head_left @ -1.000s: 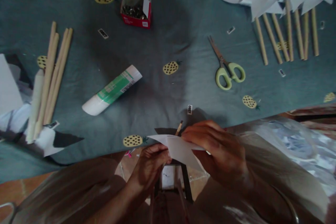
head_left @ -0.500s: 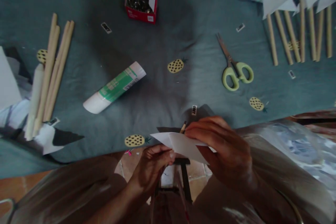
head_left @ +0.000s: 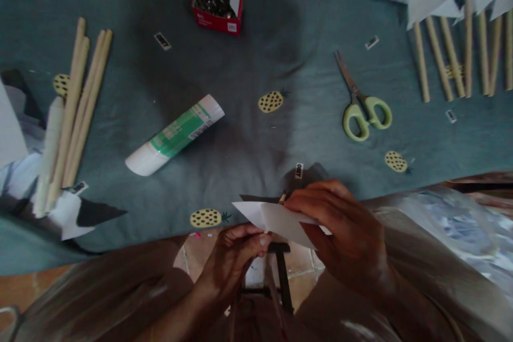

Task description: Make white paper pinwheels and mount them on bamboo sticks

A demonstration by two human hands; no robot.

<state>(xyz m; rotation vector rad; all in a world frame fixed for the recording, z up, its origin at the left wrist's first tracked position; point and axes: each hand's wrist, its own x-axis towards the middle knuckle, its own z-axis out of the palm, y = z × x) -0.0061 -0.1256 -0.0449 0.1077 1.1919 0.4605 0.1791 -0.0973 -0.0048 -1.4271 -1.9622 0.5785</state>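
Note:
My right hand [head_left: 340,224] lies over a white folded paper piece [head_left: 276,220] at the near edge of the grey-green cloth [head_left: 248,64] and pinches it from above. My left hand [head_left: 236,251] grips the piece from below, where a thin wooden stick [head_left: 282,197] pokes out behind the paper. Only the stick's tip shows; the rest is hidden by paper and fingers.
A white and green glue tube [head_left: 176,133] lies left of centre. Green-handled scissors [head_left: 363,104] lie to the right. A red box of metal fasteners [head_left: 217,8] stands at the back. Loose sticks [head_left: 78,107] lie left; paper pinwheels on sticks [head_left: 449,21] lie back right.
The view has shifted slightly left and down. My right hand has closed further over the paper, and less of the stick's tip shows. My left hand has stayed under the paper.

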